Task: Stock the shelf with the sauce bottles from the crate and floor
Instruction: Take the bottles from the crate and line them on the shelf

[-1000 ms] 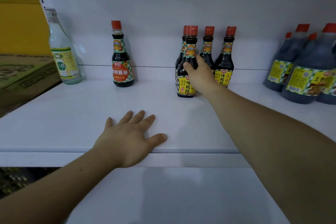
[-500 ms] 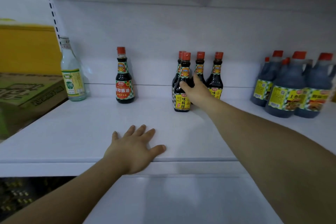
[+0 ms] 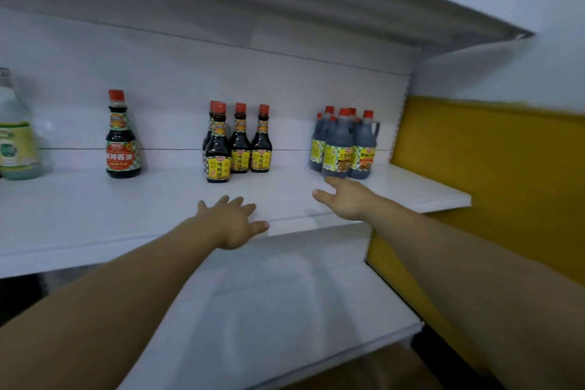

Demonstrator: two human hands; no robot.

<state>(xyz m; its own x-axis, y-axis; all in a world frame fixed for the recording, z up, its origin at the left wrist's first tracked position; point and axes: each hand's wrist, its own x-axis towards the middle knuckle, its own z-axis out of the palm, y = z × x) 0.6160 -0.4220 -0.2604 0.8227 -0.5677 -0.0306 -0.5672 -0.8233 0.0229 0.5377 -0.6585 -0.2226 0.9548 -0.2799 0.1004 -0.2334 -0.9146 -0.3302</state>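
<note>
- The shelf (image 3: 79,218) before me is plain white.
- The small sauce bottles (image 3: 218,152) are near-black, with red caps and yellow labels.
- The lone soy sauce bottle (image 3: 122,142) has a red label on green-and-white checks.
- The handled jugs (image 3: 338,146): dark, red-capped, yellow-labelled.
- The glass bottle (image 3: 15,136) on my left: pale, green-and-yellow label.
- The side panel (image 3: 490,168) is mustard yellow.

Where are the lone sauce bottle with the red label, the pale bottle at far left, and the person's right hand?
lone sauce bottle (image 3: 122,156): head view, on its red label.
pale bottle (image 3: 14,146): head view, on its label.
right hand (image 3: 347,199): head view, on the back of the hand.
</note>
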